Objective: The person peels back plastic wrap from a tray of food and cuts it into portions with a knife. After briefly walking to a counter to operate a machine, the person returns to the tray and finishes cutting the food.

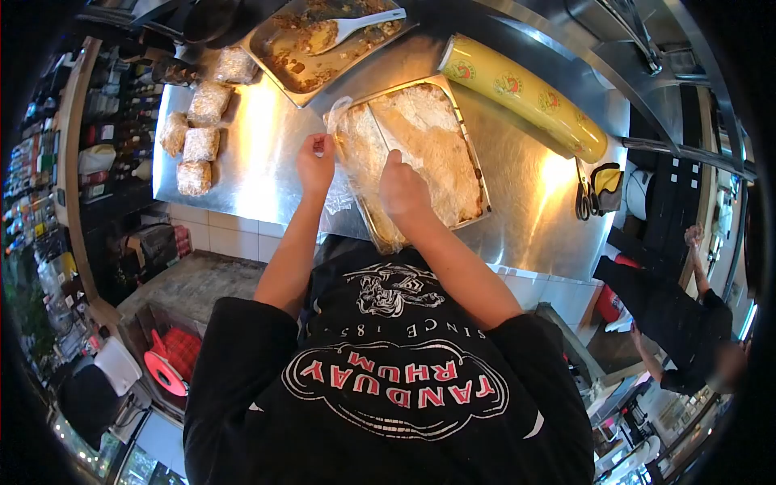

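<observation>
plastic film (343,121) pinched by left hand (315,162) at the near edge of the tray (477,174), flat blade (381,129) gripped in right hand (404,190) across the slab (436,137), seemingly mostly uncut, five wrapped blocks (202,144) already set aside beyond, far left.

Shiny steel counter (259,153) fronted with white tiles (230,238), cluttered shelves (101,113) at left.

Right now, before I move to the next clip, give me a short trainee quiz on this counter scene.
1. How many wrapped packets lie at the counter's left end?
2. True or false: the white spoon lies in the far tray.
3. The left hand and right hand are at: A the scissors, B the film-covered tray, C the packets.
Key: 1 five; 2 true; 3 B.
</observation>
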Motion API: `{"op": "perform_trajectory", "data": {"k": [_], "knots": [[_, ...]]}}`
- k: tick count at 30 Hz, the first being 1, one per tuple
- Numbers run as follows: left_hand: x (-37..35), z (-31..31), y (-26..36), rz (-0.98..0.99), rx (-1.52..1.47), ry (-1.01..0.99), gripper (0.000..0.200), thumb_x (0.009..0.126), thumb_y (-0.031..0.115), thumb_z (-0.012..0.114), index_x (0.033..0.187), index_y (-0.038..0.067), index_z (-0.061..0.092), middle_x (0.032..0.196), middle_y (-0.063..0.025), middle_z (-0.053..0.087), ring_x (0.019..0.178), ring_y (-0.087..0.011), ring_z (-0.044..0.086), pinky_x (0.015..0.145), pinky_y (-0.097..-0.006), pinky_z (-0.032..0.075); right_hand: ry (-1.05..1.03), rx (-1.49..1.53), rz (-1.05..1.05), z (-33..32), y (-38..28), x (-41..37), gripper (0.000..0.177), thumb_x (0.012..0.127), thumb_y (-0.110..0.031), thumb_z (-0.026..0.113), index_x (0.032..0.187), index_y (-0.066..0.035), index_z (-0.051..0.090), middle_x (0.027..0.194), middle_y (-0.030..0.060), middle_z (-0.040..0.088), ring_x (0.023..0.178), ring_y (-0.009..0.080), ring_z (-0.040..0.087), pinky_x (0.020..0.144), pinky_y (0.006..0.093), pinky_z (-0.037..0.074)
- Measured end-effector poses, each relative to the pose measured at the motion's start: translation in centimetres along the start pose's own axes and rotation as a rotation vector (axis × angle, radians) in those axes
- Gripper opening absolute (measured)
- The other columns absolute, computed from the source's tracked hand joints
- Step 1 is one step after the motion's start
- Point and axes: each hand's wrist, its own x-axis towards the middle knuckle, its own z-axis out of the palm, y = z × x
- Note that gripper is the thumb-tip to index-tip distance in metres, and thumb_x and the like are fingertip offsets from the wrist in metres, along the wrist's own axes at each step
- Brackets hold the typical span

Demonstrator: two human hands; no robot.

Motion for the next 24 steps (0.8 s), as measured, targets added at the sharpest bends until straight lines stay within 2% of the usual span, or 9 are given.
{"op": "perform_trajectory", "data": {"k": [3,6,8,11,15,17,21,22,24], "knots": [[0.0,0.1,-1.1,0.016,0.009,0.102,0.020,0.089,0.016,0.060,0.096,-0.003,0.060,0.083,-0.0113,0.064,0.073,-0.0192,0.059,0.071,-0.0298,0.048,-0.009,0.032,0.007,-0.2,-0.1,0.2,0.019,0.089,-0.011,0.039,0.101,0.004,0.044,0.089,0.0272,0.063,0.083,0.0401,0.064,0.073,0.0446,0.053],[-0.4,0.0,-1.9,-0.103,-0.001,0.163,0.022,0.090,0.017,0.057,0.098,-0.003,0.058,0.085,-0.0099,0.063,0.079,-0.0169,0.058,0.074,-0.0287,0.047,-0.019,0.088,0.015,-0.7,-0.6,0.3,0.021,0.089,-0.010,0.037,0.101,0.005,0.044,0.086,0.0293,0.063,0.082,0.0423,0.064,0.074,0.0471,0.052],[-0.7,0.5,-3.0,-0.219,-0.313,0.197,0.021,0.091,0.017,0.055,0.101,-0.002,0.055,0.087,-0.0103,0.062,0.075,-0.0167,0.058,0.070,-0.0284,0.046,-0.019,0.110,0.004,-1.0,-0.6,0.4,0.021,0.088,-0.010,0.038,0.099,0.006,0.044,0.084,0.0292,0.063,0.081,0.0427,0.064,0.073,0.0472,0.052],[-0.9,0.4,-2.7,-0.306,-0.285,0.206,0.029,0.093,0.024,0.052,0.105,-0.002,0.053,0.089,-0.0083,0.061,0.079,-0.0144,0.056,0.073,-0.0278,0.045,-0.004,0.116,-0.028,-1.4,-0.9,0.5,0.021,0.088,-0.010,0.037,0.098,0.007,0.045,0.083,0.0296,0.063,0.079,0.0433,0.064,0.073,0.0471,0.052],[-0.6,0.4,-0.7,-0.321,-0.354,0.189,0.033,0.094,0.030,0.053,0.103,-0.002,0.055,0.089,-0.0077,0.061,0.082,-0.0134,0.056,0.077,-0.0276,0.044,-0.062,0.096,-0.044,-3.4,-1.8,0.3,0.022,0.087,-0.008,0.038,0.099,0.008,0.046,0.086,0.0310,0.062,0.083,0.0433,0.063,0.076,0.0473,0.051],[-0.2,0.5,-0.4,-0.350,-0.326,0.021,0.035,0.094,0.031,0.054,0.101,-0.002,0.057,0.088,-0.0067,0.062,0.082,-0.0125,0.055,0.076,-0.0268,0.044,-0.086,0.074,-0.049,-3.7,-1.9,0.6,0.022,0.086,-0.007,0.039,0.099,0.009,0.047,0.088,0.0313,0.062,0.084,0.0433,0.063,0.077,0.0474,0.051],[0.3,1.9,-1.6,-0.318,-0.371,0.001,0.031,0.093,0.030,0.056,0.093,-0.001,0.057,0.079,-0.0056,0.061,0.071,-0.0107,0.051,0.064,-0.0291,0.043,-0.140,0.024,-0.008,-3.6,-2.0,2.4,0.023,0.086,-0.010,0.044,0.100,0.007,0.049,0.091,0.0289,0.063,0.088,0.0421,0.064,0.080,0.0440,0.051],[0.3,2.3,-1.8,-0.320,-0.376,0.004,0.031,0.093,0.030,0.056,0.093,-0.001,0.057,0.079,-0.0056,0.061,0.071,-0.0107,0.051,0.064,-0.0291,0.043,-0.160,0.019,0.012,-3.5,-2.1,2.7,0.023,0.086,-0.010,0.044,0.101,0.007,0.049,0.093,0.0292,0.063,0.089,0.0426,0.063,0.082,0.0441,0.050],[0.1,3.6,-1.7,-0.196,-0.247,0.188,0.027,0.093,0.028,0.055,0.089,0.001,0.055,0.073,-0.0077,0.059,0.066,-0.0148,0.050,0.063,-0.0326,0.044,-0.189,0.009,0.042,-3.7,-2.4,3.1,0.028,0.083,-0.009,0.047,0.105,0.009,0.049,0.097,0.0300,0.062,0.094,0.0415,0.063,0.083,0.0432,0.050]]}}
